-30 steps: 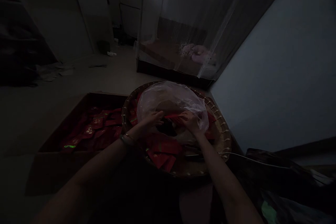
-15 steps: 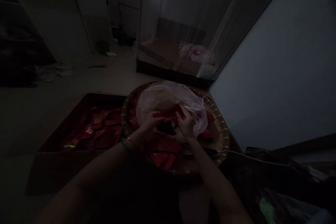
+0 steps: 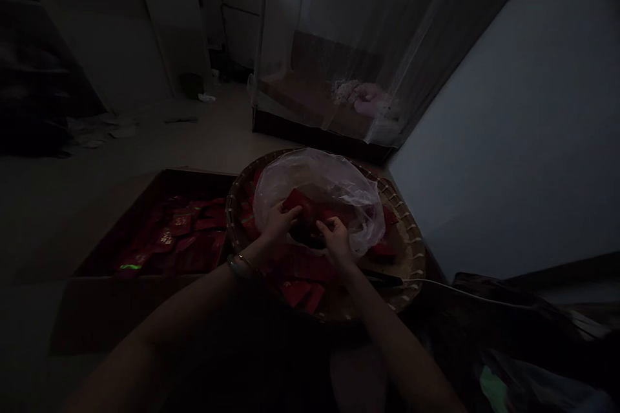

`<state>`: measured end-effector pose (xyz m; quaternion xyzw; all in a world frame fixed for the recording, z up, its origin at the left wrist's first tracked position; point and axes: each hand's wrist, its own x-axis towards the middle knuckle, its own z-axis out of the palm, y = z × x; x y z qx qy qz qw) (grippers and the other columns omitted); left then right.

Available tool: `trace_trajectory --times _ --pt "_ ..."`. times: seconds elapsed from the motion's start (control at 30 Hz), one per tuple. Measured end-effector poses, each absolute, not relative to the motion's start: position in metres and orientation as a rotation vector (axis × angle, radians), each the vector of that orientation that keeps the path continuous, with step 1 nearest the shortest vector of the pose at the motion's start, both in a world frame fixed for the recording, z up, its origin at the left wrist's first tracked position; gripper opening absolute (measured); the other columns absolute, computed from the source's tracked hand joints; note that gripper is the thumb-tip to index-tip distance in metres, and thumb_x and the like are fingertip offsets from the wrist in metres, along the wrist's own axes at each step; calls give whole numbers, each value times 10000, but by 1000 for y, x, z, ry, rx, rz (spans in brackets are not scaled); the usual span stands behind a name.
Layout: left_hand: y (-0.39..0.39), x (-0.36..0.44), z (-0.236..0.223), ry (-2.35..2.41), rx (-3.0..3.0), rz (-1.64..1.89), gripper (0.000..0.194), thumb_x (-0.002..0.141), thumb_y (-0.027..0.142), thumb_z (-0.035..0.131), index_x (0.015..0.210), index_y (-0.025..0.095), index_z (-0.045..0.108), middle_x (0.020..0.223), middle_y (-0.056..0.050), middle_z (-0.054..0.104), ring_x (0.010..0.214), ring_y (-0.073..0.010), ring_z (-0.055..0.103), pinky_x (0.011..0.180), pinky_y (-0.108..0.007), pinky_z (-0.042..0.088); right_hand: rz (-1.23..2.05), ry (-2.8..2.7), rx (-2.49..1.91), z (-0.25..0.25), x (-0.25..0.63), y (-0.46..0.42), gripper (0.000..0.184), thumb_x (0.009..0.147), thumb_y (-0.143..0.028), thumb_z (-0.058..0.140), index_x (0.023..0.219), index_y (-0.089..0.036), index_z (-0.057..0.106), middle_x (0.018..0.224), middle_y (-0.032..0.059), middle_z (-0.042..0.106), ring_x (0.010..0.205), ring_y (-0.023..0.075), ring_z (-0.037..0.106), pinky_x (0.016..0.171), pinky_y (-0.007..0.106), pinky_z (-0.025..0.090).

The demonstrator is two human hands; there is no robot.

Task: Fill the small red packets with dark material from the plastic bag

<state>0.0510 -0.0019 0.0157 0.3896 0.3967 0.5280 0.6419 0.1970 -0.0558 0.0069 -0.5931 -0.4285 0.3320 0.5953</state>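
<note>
Red paper packet (image 3: 296, 201) slants inside a clear plastic bag (image 3: 339, 184), nearest the left hand (image 3: 278, 224); it and the right hand (image 3: 336, 242) pinch narrowly, any hold too dark to tell.

Nothing legible in this frame; light too low, print too small.

Red packet (image 3: 298, 201) pinched near the left hand (image 3: 278, 222), inside the clear plastic bag (image 3: 310, 174): no print makes out on its visible face. The right hand (image 3: 336, 242) is just beside it, also with nothing readable near the fingers.

Left of the left hand, in the cardboard box (image 3: 121, 316): red packets (image 3: 180, 224) with pale gold marks on their faces, probably characters, strokes not resolved. One bright green patch (image 3: 130, 266) on a packet near the box's front edge; cannot tell whether it is print or glare.
</note>
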Motion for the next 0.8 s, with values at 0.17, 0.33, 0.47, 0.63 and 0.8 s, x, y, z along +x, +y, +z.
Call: trace_trajectory --times 0.17,0.33,0.47,0.63,0.8 --pt "-4 46 24 929 1616 1193 233 665 128 624 896 127 661 839 -37 686 766 -168 624 689 -264 493 -14 -1745 -1347 44 205 -60 458 831 -263 554 1278 -184 498 1364 136 493 1259 259 445 1034 457 398" --pt "-5 48 31 902 1867 1121 278 685 84 574 946 130 655 904 -49 697 800 -167 627 749 -283 492 -322 -2202 -1260 64 209 -49 366 918 -188 437 1249 -235 587 1315 57 573 1244 245 459 1039 435 396" --pt "-5 49 33 933 1791 1060 175 694 124 593 861 106 645 788 -35 679 705 -145 606 635 -234 473 -419 -2199 -1189 57 210 -53 336 934 -180 426 1208 -228 614 1264 77 604 1199 235 495 994 422 429" --pt "-5 47 39 961 1875 1005 178 698 124 588 863 129 654 774 -7 678 685 -125 598 618 -212 455 -503 -2122 -1232 65 211 -59 215 916 -271 499 920 -182 694 974 115 654 980 246 557 881 409 464" --pt "-12 45 65 950 1936 1110 165 749 204 614 896 147 663 873 -37 692 778 -143 623 722 -253 486 -328 -2142 -1193 76 220 -52 208 916 -227 477 852 -174 668 819 83 663 830 213 571 775 346 475"
